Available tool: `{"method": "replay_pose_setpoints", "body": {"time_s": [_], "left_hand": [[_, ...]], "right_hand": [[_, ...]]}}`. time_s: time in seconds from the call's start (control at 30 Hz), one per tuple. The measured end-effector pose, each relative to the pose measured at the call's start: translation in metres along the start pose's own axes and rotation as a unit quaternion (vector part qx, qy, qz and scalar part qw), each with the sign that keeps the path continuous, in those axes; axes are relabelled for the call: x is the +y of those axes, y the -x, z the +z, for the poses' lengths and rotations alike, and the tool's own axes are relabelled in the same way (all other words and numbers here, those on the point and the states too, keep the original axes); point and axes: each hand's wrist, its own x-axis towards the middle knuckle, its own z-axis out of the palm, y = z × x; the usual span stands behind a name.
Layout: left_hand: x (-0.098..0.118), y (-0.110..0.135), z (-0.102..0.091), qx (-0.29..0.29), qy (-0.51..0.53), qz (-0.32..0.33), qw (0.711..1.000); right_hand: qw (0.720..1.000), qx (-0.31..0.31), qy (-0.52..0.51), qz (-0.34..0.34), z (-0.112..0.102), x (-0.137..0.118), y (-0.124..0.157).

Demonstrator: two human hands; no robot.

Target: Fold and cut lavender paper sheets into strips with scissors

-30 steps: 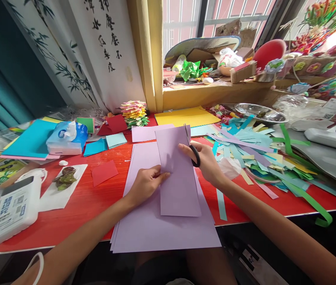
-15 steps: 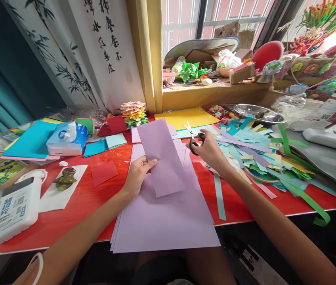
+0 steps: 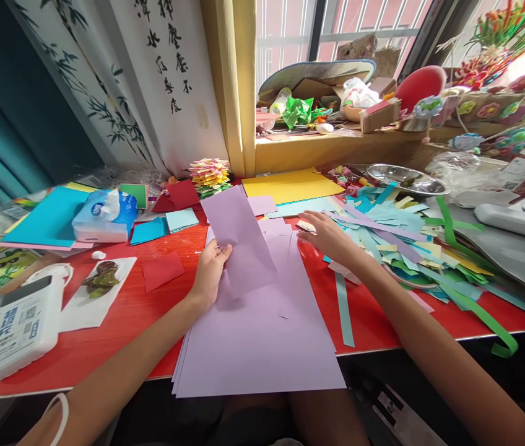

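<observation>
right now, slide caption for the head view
Left hand holds a lilac strip above lilac sheets; right hand rests among scraps.

My left hand [image 3: 210,271] is tucking 4 fingers out of sight behind the lilac strip [image 3: 239,241], which is covering part of the lilac stack [image 3: 262,347]. My right hand [image 3: 330,235] is masking whatever is lying beneath it. The white bottle [image 3: 12,328] is showing print too small to read.

Black Chinese brush calligraphy runs down a white hanging scroll [image 3: 169,68]; only the character "不" reads clearly. The label on a white container [image 3: 14,328] has blurred, unreadable Chinese print.
</observation>
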Motion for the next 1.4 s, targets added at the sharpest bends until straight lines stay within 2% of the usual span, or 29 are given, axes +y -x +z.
{"method": "replay_pose_setpoints", "body": {"time_s": [0.1,0.17,0.33,0.53,0.6,0.67,0.77,0.87,0.97,1.07,1.13,1.17,1.2,1.23,1.27,1.33,1.37,1.4], "left_hand": [[0.0,-0.001,0.0,0.002,0.009,0.002,1.0],[0.0,-0.001,0.0,0.003,0.007,0.003,1.0],[-0.002,-0.003,0.0,-0.006,0.004,0.005,1.0],[-0.003,-0.003,-0.001,-0.022,0.011,0.003,1.0],[-0.003,-0.003,-0.001,-0.028,0.016,0.0,0.999],[-0.002,-0.003,-0.001,-0.034,0.016,-0.006,0.999],[-0.002,-0.003,-0.001,-0.038,0.013,-0.01,0.999],[-0.003,-0.003,-0.002,-0.035,-0.002,-0.014,0.999],[-0.004,-0.004,-0.001,-0.044,-0.023,-0.013,0.999],[-0.004,-0.003,0.001,-0.065,-0.037,-0.011,0.997],[-0.003,-0.002,0.002,-0.075,-0.044,-0.012,0.996],[-0.002,-0.002,0.002,-0.078,-0.047,-0.013,0.996],[-0.001,-0.001,0.002,-0.082,-0.047,-0.014,0.995],[0.0,0.0,0.003,-0.086,-0.045,-0.017,0.995],[0.001,0.001,0.003,-0.092,-0.04,-0.02,0.995],[0.003,0.001,0.003,-0.105,-0.027,-0.024,0.994],[0.003,0.002,0.003,-0.108,-0.024,-0.021,0.994],[0.004,0.001,0.003,-0.105,-0.029,-0.013,0.994]], "right_hand": [[0.998,-0.046,-0.031,0.001,0.015,0.004,-0.006],[0.998,-0.05,-0.027,0.013,0.023,0.008,-0.01],[0.999,-0.02,-0.017,0.018,0.031,0.015,-0.015],[0.999,0.034,-0.017,-0.004,0.031,0.007,-0.015],[0.998,0.066,-0.022,0.001,0.025,0.005,-0.016],[0.99,0.13,-0.05,0.031,0.014,0.009,-0.018],[0.948,0.271,-0.097,0.135,-0.011,0.027,-0.019],[0.906,0.348,-0.066,0.231,-0.035,0.056,-0.015],[0.872,0.377,-0.021,0.312,-0.048,0.087,-0.004],[0.855,0.369,0.008,0.364,-0.053,0.105,0.006],[0.85,0.375,0.029,0.369,-0.055,0.1,0.008],[0.855,0.385,0.019,0.348,-0.055,0.091,0.007],[0.866,0.388,0.011,0.315,-0.055,0.078,0.005],[0.879,0.408,-0.047,0.242,-0.052,0.061,0.002],[0.899,0.372,-0.161,0.168,-0.048,0.042,-0.001],[0.922,0.272,-0.255,0.107,-0.034,0.001,-0.004],[0.914,0.136,-0.376,0.074,-0.025,-0.019,-0.003],[0.878,0.017,-0.475,0.054,-0.017,-0.035,-0.002]]}}
